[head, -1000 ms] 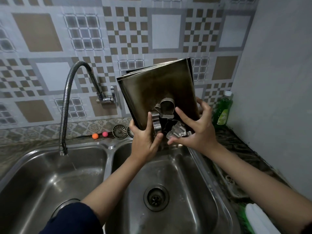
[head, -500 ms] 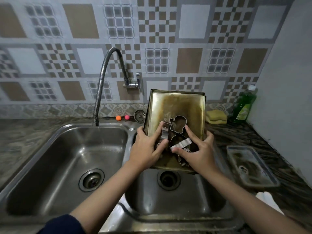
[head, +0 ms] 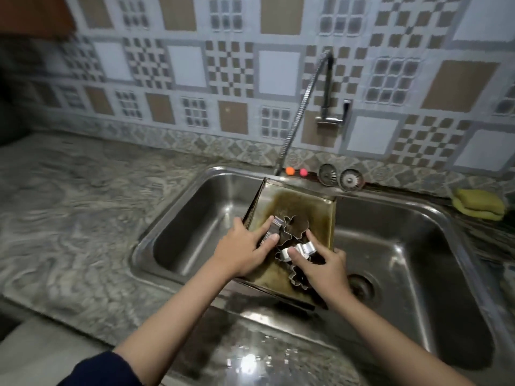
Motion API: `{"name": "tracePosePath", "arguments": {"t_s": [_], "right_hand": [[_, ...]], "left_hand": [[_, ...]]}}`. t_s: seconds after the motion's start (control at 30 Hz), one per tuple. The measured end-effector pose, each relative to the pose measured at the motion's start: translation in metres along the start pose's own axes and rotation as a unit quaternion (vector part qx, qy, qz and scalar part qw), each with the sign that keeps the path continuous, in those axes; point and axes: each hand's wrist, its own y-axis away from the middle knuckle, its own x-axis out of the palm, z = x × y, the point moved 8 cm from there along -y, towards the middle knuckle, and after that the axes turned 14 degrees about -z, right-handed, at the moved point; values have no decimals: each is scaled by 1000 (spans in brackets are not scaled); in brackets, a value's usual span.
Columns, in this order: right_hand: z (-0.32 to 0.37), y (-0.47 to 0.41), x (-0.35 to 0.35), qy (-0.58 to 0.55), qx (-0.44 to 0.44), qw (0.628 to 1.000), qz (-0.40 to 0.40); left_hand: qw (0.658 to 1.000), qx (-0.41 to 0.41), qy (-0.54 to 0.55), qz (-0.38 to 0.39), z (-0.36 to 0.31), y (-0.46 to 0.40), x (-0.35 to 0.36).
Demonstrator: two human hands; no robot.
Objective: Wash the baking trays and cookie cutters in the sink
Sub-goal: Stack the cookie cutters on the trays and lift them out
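Steel fills the view: a double sink [head: 434, 215] set into a grey marbled bench [head: 83, 213], seen from above through our own head camera. Nearest us, our two bare forearms reach forward over the wet front rim. Our left hand [head: 245, 253] has its grip closed over the left edge of a stained, brownish baking tray [head: 306, 210], thumb on top pressing a metal cookie cutter [head: 271, 229] against it. Our right hand [head: 324, 270] lies on the tray's near right part, fingers spread and pinning a pile of cutters [head: 299, 250]; whether they curl round any one cutter we cannot tell. The tray sits tilted across the divider between the two basins, its far edge toward the back wall.

Beyond it, the flexible tap [head: 303, 107] arches down from the tiled wall, with two small balls, orange [head: 290, 171] and pink [head: 303, 171], and two strainer plugs [head: 340, 178] on the back ledge. A yellow sponge [head: 478, 203] rests at the bench's far right.

To do this step well, we judge the tray should be lowered flat into one basin, both hands keeping the loose cutters from sliding off, so nothing clatters down onto the drain [head: 361, 285].

Compared with a second ago, the tray has come down from nearly upright in front of the wall to low over the sink, and our view has swung left, so the green soap bottle is gone from sight.
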Motion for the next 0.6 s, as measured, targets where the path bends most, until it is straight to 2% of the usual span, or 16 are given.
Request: {"name": "tracePosePath", "arguments": {"t_s": [0.37, 0.6], "right_hand": [[87, 73, 225, -2, 2, 999, 48], [140, 79, 330, -28, 12, 997, 64]], "left_hand": [[998, -51, -44, 15, 231, 20, -104], [996, -74, -43, 38, 339, -11, -136]]}}
